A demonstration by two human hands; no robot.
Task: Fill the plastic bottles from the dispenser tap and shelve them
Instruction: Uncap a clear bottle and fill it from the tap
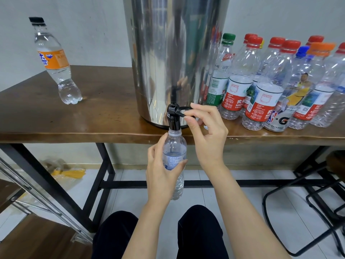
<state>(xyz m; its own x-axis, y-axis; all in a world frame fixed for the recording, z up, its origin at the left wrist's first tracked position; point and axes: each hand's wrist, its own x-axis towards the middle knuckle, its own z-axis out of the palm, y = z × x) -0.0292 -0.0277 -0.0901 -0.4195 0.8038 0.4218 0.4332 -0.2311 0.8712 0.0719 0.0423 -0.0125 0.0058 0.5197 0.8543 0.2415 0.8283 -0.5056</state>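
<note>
Left hand (162, 176) holds bottle (174, 154) under tap (173, 118); right hand (207, 135) pinches its lever (183, 111).

Head view, single wide-angle camera: worn on the person's head, facing forward and down, set close to the brown wooden table (56, 109). Table edge crosses mid-frame. Tall shiny steel dispenser drum (173, 53) stands centre, its top cropped by the upper frame edge. Grey wall behind. Lower frame: both forearms reaching in from the bottom edge, dark-trousered knees, white tiled floor (233, 199) beneath the table. Straight lines bow toward the frame edges. No second view; nothing shared.
</note>
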